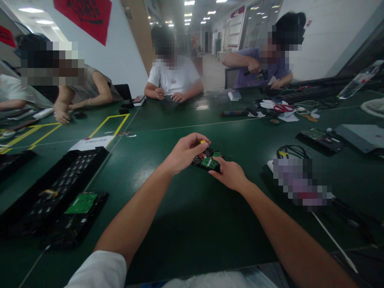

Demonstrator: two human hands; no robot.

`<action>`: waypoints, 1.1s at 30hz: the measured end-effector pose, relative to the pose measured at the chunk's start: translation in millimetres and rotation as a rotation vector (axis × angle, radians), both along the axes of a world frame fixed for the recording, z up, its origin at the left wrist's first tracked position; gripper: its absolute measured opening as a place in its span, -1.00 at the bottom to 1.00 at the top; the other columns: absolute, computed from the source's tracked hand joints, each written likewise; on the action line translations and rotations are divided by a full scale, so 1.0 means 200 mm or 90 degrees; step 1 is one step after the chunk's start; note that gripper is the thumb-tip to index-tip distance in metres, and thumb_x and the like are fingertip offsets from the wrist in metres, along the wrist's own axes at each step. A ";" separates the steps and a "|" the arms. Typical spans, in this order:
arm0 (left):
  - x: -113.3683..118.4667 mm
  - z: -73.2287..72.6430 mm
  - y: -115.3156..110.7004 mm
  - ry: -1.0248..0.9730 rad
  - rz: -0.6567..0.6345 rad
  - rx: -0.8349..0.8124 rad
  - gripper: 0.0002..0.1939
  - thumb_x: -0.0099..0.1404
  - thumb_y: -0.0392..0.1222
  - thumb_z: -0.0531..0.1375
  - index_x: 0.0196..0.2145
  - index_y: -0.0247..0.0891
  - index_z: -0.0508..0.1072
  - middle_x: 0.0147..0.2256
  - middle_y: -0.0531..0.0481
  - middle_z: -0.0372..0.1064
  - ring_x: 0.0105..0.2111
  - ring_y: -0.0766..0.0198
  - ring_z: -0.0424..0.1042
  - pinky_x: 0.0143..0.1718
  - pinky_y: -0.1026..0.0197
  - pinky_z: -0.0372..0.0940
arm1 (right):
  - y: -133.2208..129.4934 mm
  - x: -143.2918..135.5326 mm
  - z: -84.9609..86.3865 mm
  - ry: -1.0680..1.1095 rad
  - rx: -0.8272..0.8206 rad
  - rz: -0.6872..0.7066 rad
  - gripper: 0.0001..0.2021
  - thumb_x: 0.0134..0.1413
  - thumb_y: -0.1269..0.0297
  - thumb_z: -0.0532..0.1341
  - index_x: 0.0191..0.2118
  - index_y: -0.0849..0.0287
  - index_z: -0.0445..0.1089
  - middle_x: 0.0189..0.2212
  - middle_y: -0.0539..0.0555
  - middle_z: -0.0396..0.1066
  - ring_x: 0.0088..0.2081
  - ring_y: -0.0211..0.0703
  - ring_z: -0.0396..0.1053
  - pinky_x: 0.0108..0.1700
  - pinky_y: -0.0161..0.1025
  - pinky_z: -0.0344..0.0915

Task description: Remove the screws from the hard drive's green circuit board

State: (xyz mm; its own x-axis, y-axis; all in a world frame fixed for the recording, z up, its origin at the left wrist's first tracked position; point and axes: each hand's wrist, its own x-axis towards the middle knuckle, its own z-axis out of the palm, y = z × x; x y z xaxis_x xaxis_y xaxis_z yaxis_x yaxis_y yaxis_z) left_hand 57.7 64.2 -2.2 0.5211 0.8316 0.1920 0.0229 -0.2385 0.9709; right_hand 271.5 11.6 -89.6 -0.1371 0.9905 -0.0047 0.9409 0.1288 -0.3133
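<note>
A small black device with a green circuit board [207, 162] lies on the table in front of me, looking like an opened hard drive. My left hand [185, 154] is closed in a pinch over its far left part, around a small yellow-topped tool [203, 142]. Most of that tool is hidden by the fingers. From the right, my right hand [231, 174] grips the device's near right edge, thumb and fingers on either side. Tiny loose bits [230, 156], perhaps screws, lie just right of the device.
Left stand a long black tray [60, 180] and another black unit with a green board [81, 203]. On the right are a phone-like device [300, 184] with cables, another board unit [321, 140] and a grey box [361, 138]. Several people sit across the green table [168, 224].
</note>
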 end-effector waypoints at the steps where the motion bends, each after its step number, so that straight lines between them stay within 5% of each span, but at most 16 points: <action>1: 0.00 0.00 0.00 0.007 0.005 0.005 -0.71 0.37 -0.02 0.33 -0.07 -0.27 0.53 -0.09 -0.11 0.53 -0.27 0.28 0.48 -0.26 0.22 0.38 | 0.00 0.00 0.00 0.001 0.003 0.000 -0.40 0.37 -0.12 0.17 0.37 0.08 0.25 -0.18 0.14 0.62 -0.20 0.04 0.58 -0.25 -0.17 0.30; 8: -0.01 -0.02 0.02 0.008 0.051 0.016 -0.72 0.36 -0.05 0.32 -0.07 -0.27 0.59 -0.22 -0.04 0.49 -0.31 0.31 0.43 -0.25 0.23 0.36 | 0.00 0.00 -0.02 0.002 0.022 0.004 -0.41 0.36 -0.12 0.18 0.35 0.08 0.27 -0.22 0.12 0.62 -0.22 0.03 0.58 -0.26 -0.17 0.29; 20: 0.01 0.00 0.01 -0.054 0.031 0.012 -0.78 0.40 -0.08 0.26 -0.10 -0.25 0.57 -0.06 -0.07 0.47 -0.12 0.25 0.47 -0.06 0.15 0.51 | 0.00 0.00 -0.02 0.002 0.019 0.000 -0.40 0.36 -0.13 0.18 0.35 0.09 0.27 -0.21 0.13 0.63 -0.20 0.05 0.59 -0.23 -0.15 0.33; 33: -0.02 0.00 0.01 0.018 0.039 0.090 -0.74 0.30 0.01 0.40 -0.24 -0.25 0.62 -0.25 -0.05 0.51 -0.38 0.31 0.42 -0.36 0.24 0.34 | 0.00 0.00 -0.02 0.005 0.017 0.003 -0.40 0.36 -0.12 0.18 0.36 0.08 0.25 -0.23 0.10 0.63 -0.23 0.03 0.58 -0.25 -0.16 0.31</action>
